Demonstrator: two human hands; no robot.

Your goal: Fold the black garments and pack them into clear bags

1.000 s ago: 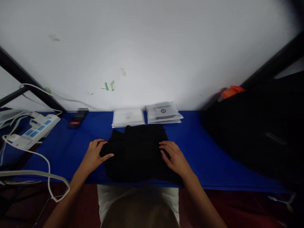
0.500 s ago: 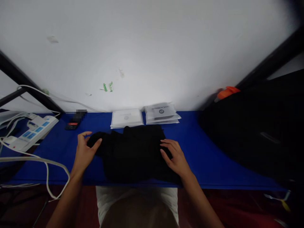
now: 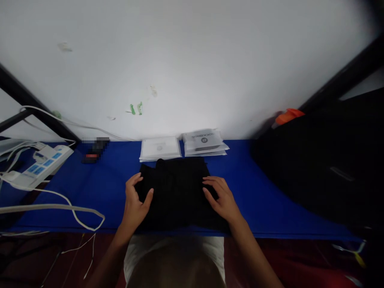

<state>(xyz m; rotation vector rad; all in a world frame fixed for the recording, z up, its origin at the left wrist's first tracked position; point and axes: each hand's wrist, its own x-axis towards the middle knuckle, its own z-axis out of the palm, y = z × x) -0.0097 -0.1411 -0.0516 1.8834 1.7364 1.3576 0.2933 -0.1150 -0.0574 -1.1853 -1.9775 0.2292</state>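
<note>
A piece of black cloth (image 3: 177,192), folded into a rough rectangle and probably a garment, lies in front of me at the table's near edge. Its dark folds are hard to make out. At its left edge rests my left hand (image 3: 135,203), thumb and fingers apart on the fabric. My right hand (image 3: 221,200) lies on the right side of the cloth with its fingers spread. Behind the cloth are a flat white package (image 3: 160,148) and a small stack of translucent plastic bags (image 3: 204,142) with dark lettering.
A white power strip (image 3: 45,168) with several cables lies on the left of the blue table (image 3: 244,172). A partly pixelated phone (image 3: 95,151) is near it. A large black bulk (image 3: 318,172) fills the right, with something orange (image 3: 289,116) behind it. A white wall stands behind.
My left hand has moved right, and the bit of cloth that stuck out on the left now lies folded in. The cable loop on the left has shifted. My right hand stays put.
</note>
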